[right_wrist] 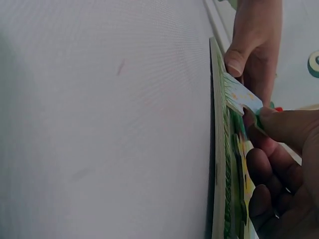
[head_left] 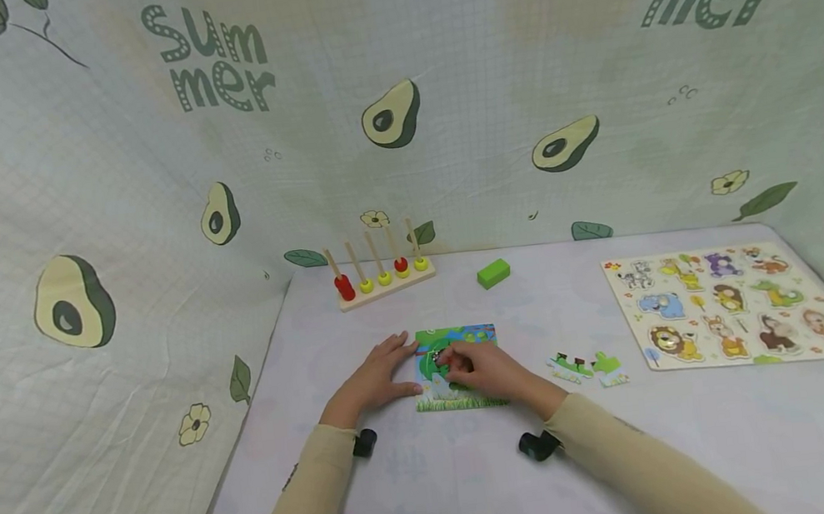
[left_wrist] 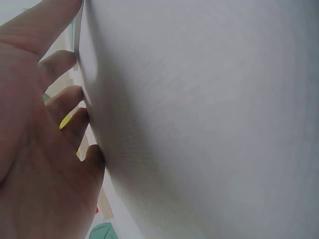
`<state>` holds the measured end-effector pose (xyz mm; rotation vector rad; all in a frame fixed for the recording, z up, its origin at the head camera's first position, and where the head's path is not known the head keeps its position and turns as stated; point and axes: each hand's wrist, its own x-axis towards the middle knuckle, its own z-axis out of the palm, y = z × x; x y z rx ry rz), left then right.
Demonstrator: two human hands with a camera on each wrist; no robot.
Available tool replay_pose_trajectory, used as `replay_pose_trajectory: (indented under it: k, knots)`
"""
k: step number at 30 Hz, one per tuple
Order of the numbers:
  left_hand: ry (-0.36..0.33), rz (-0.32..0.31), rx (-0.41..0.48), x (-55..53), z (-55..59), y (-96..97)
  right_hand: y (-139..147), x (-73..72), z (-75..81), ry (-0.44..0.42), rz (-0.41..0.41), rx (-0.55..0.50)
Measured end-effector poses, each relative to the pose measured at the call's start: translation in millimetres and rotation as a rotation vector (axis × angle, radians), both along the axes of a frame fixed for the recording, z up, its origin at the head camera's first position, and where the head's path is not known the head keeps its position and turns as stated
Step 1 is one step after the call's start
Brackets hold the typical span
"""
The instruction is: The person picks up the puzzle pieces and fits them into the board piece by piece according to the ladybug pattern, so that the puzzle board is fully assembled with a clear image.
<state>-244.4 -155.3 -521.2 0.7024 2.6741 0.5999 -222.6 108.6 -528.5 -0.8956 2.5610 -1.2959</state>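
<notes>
A small green and blue jigsaw puzzle board (head_left: pixel 465 403) lies on the table between the two hands. My right hand (head_left: pixel 495 372) is over it and pinches a puzzle piece (right_wrist: pixel 240 94) between thumb and finger; in the right wrist view the piece is tilted up from the board. My left hand (head_left: pixel 379 376) rests at the board's left side, fingers spread and fairly straight, fingertips right at its edge. In the left wrist view its fingertips meet the table. Part of the board's picture is hidden under the right hand.
Loose puzzle pieces (head_left: pixel 607 364) lie right of the board. A wooden peg stand (head_left: pixel 387 286) with red and yellow beads stands behind, beside a green block (head_left: pixel 493 273). A large animal puzzle board (head_left: pixel 696 307) lies at the right. A patterned cloth (head_left: pixel 480 183) hangs behind the table.
</notes>
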Motion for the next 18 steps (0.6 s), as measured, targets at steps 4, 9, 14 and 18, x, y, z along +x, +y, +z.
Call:
replay_pose_trajectory:
  k: [4, 9, 14, 18]
  knots:
    - [0.002, -0.002, 0.01, 0.7, 1.2, 0.2, -7, 1.1, -0.3, 0.007, -0.009, 0.015]
    - [-0.001, 0.004, 0.015, 1.0, 1.0, 0.6, -15, 1.9, 0.3, 0.015, -0.018, 0.066]
    - [-0.009, 0.018, 0.002, 1.2, 1.0, 1.1, -20, 2.1, 1.1, 0.011, -0.02, 0.083]
    - [-0.01, 0.024, 0.009, 1.6, 1.7, 1.5, -21, 3.0, 2.4, 0.016, -0.027, 0.081]
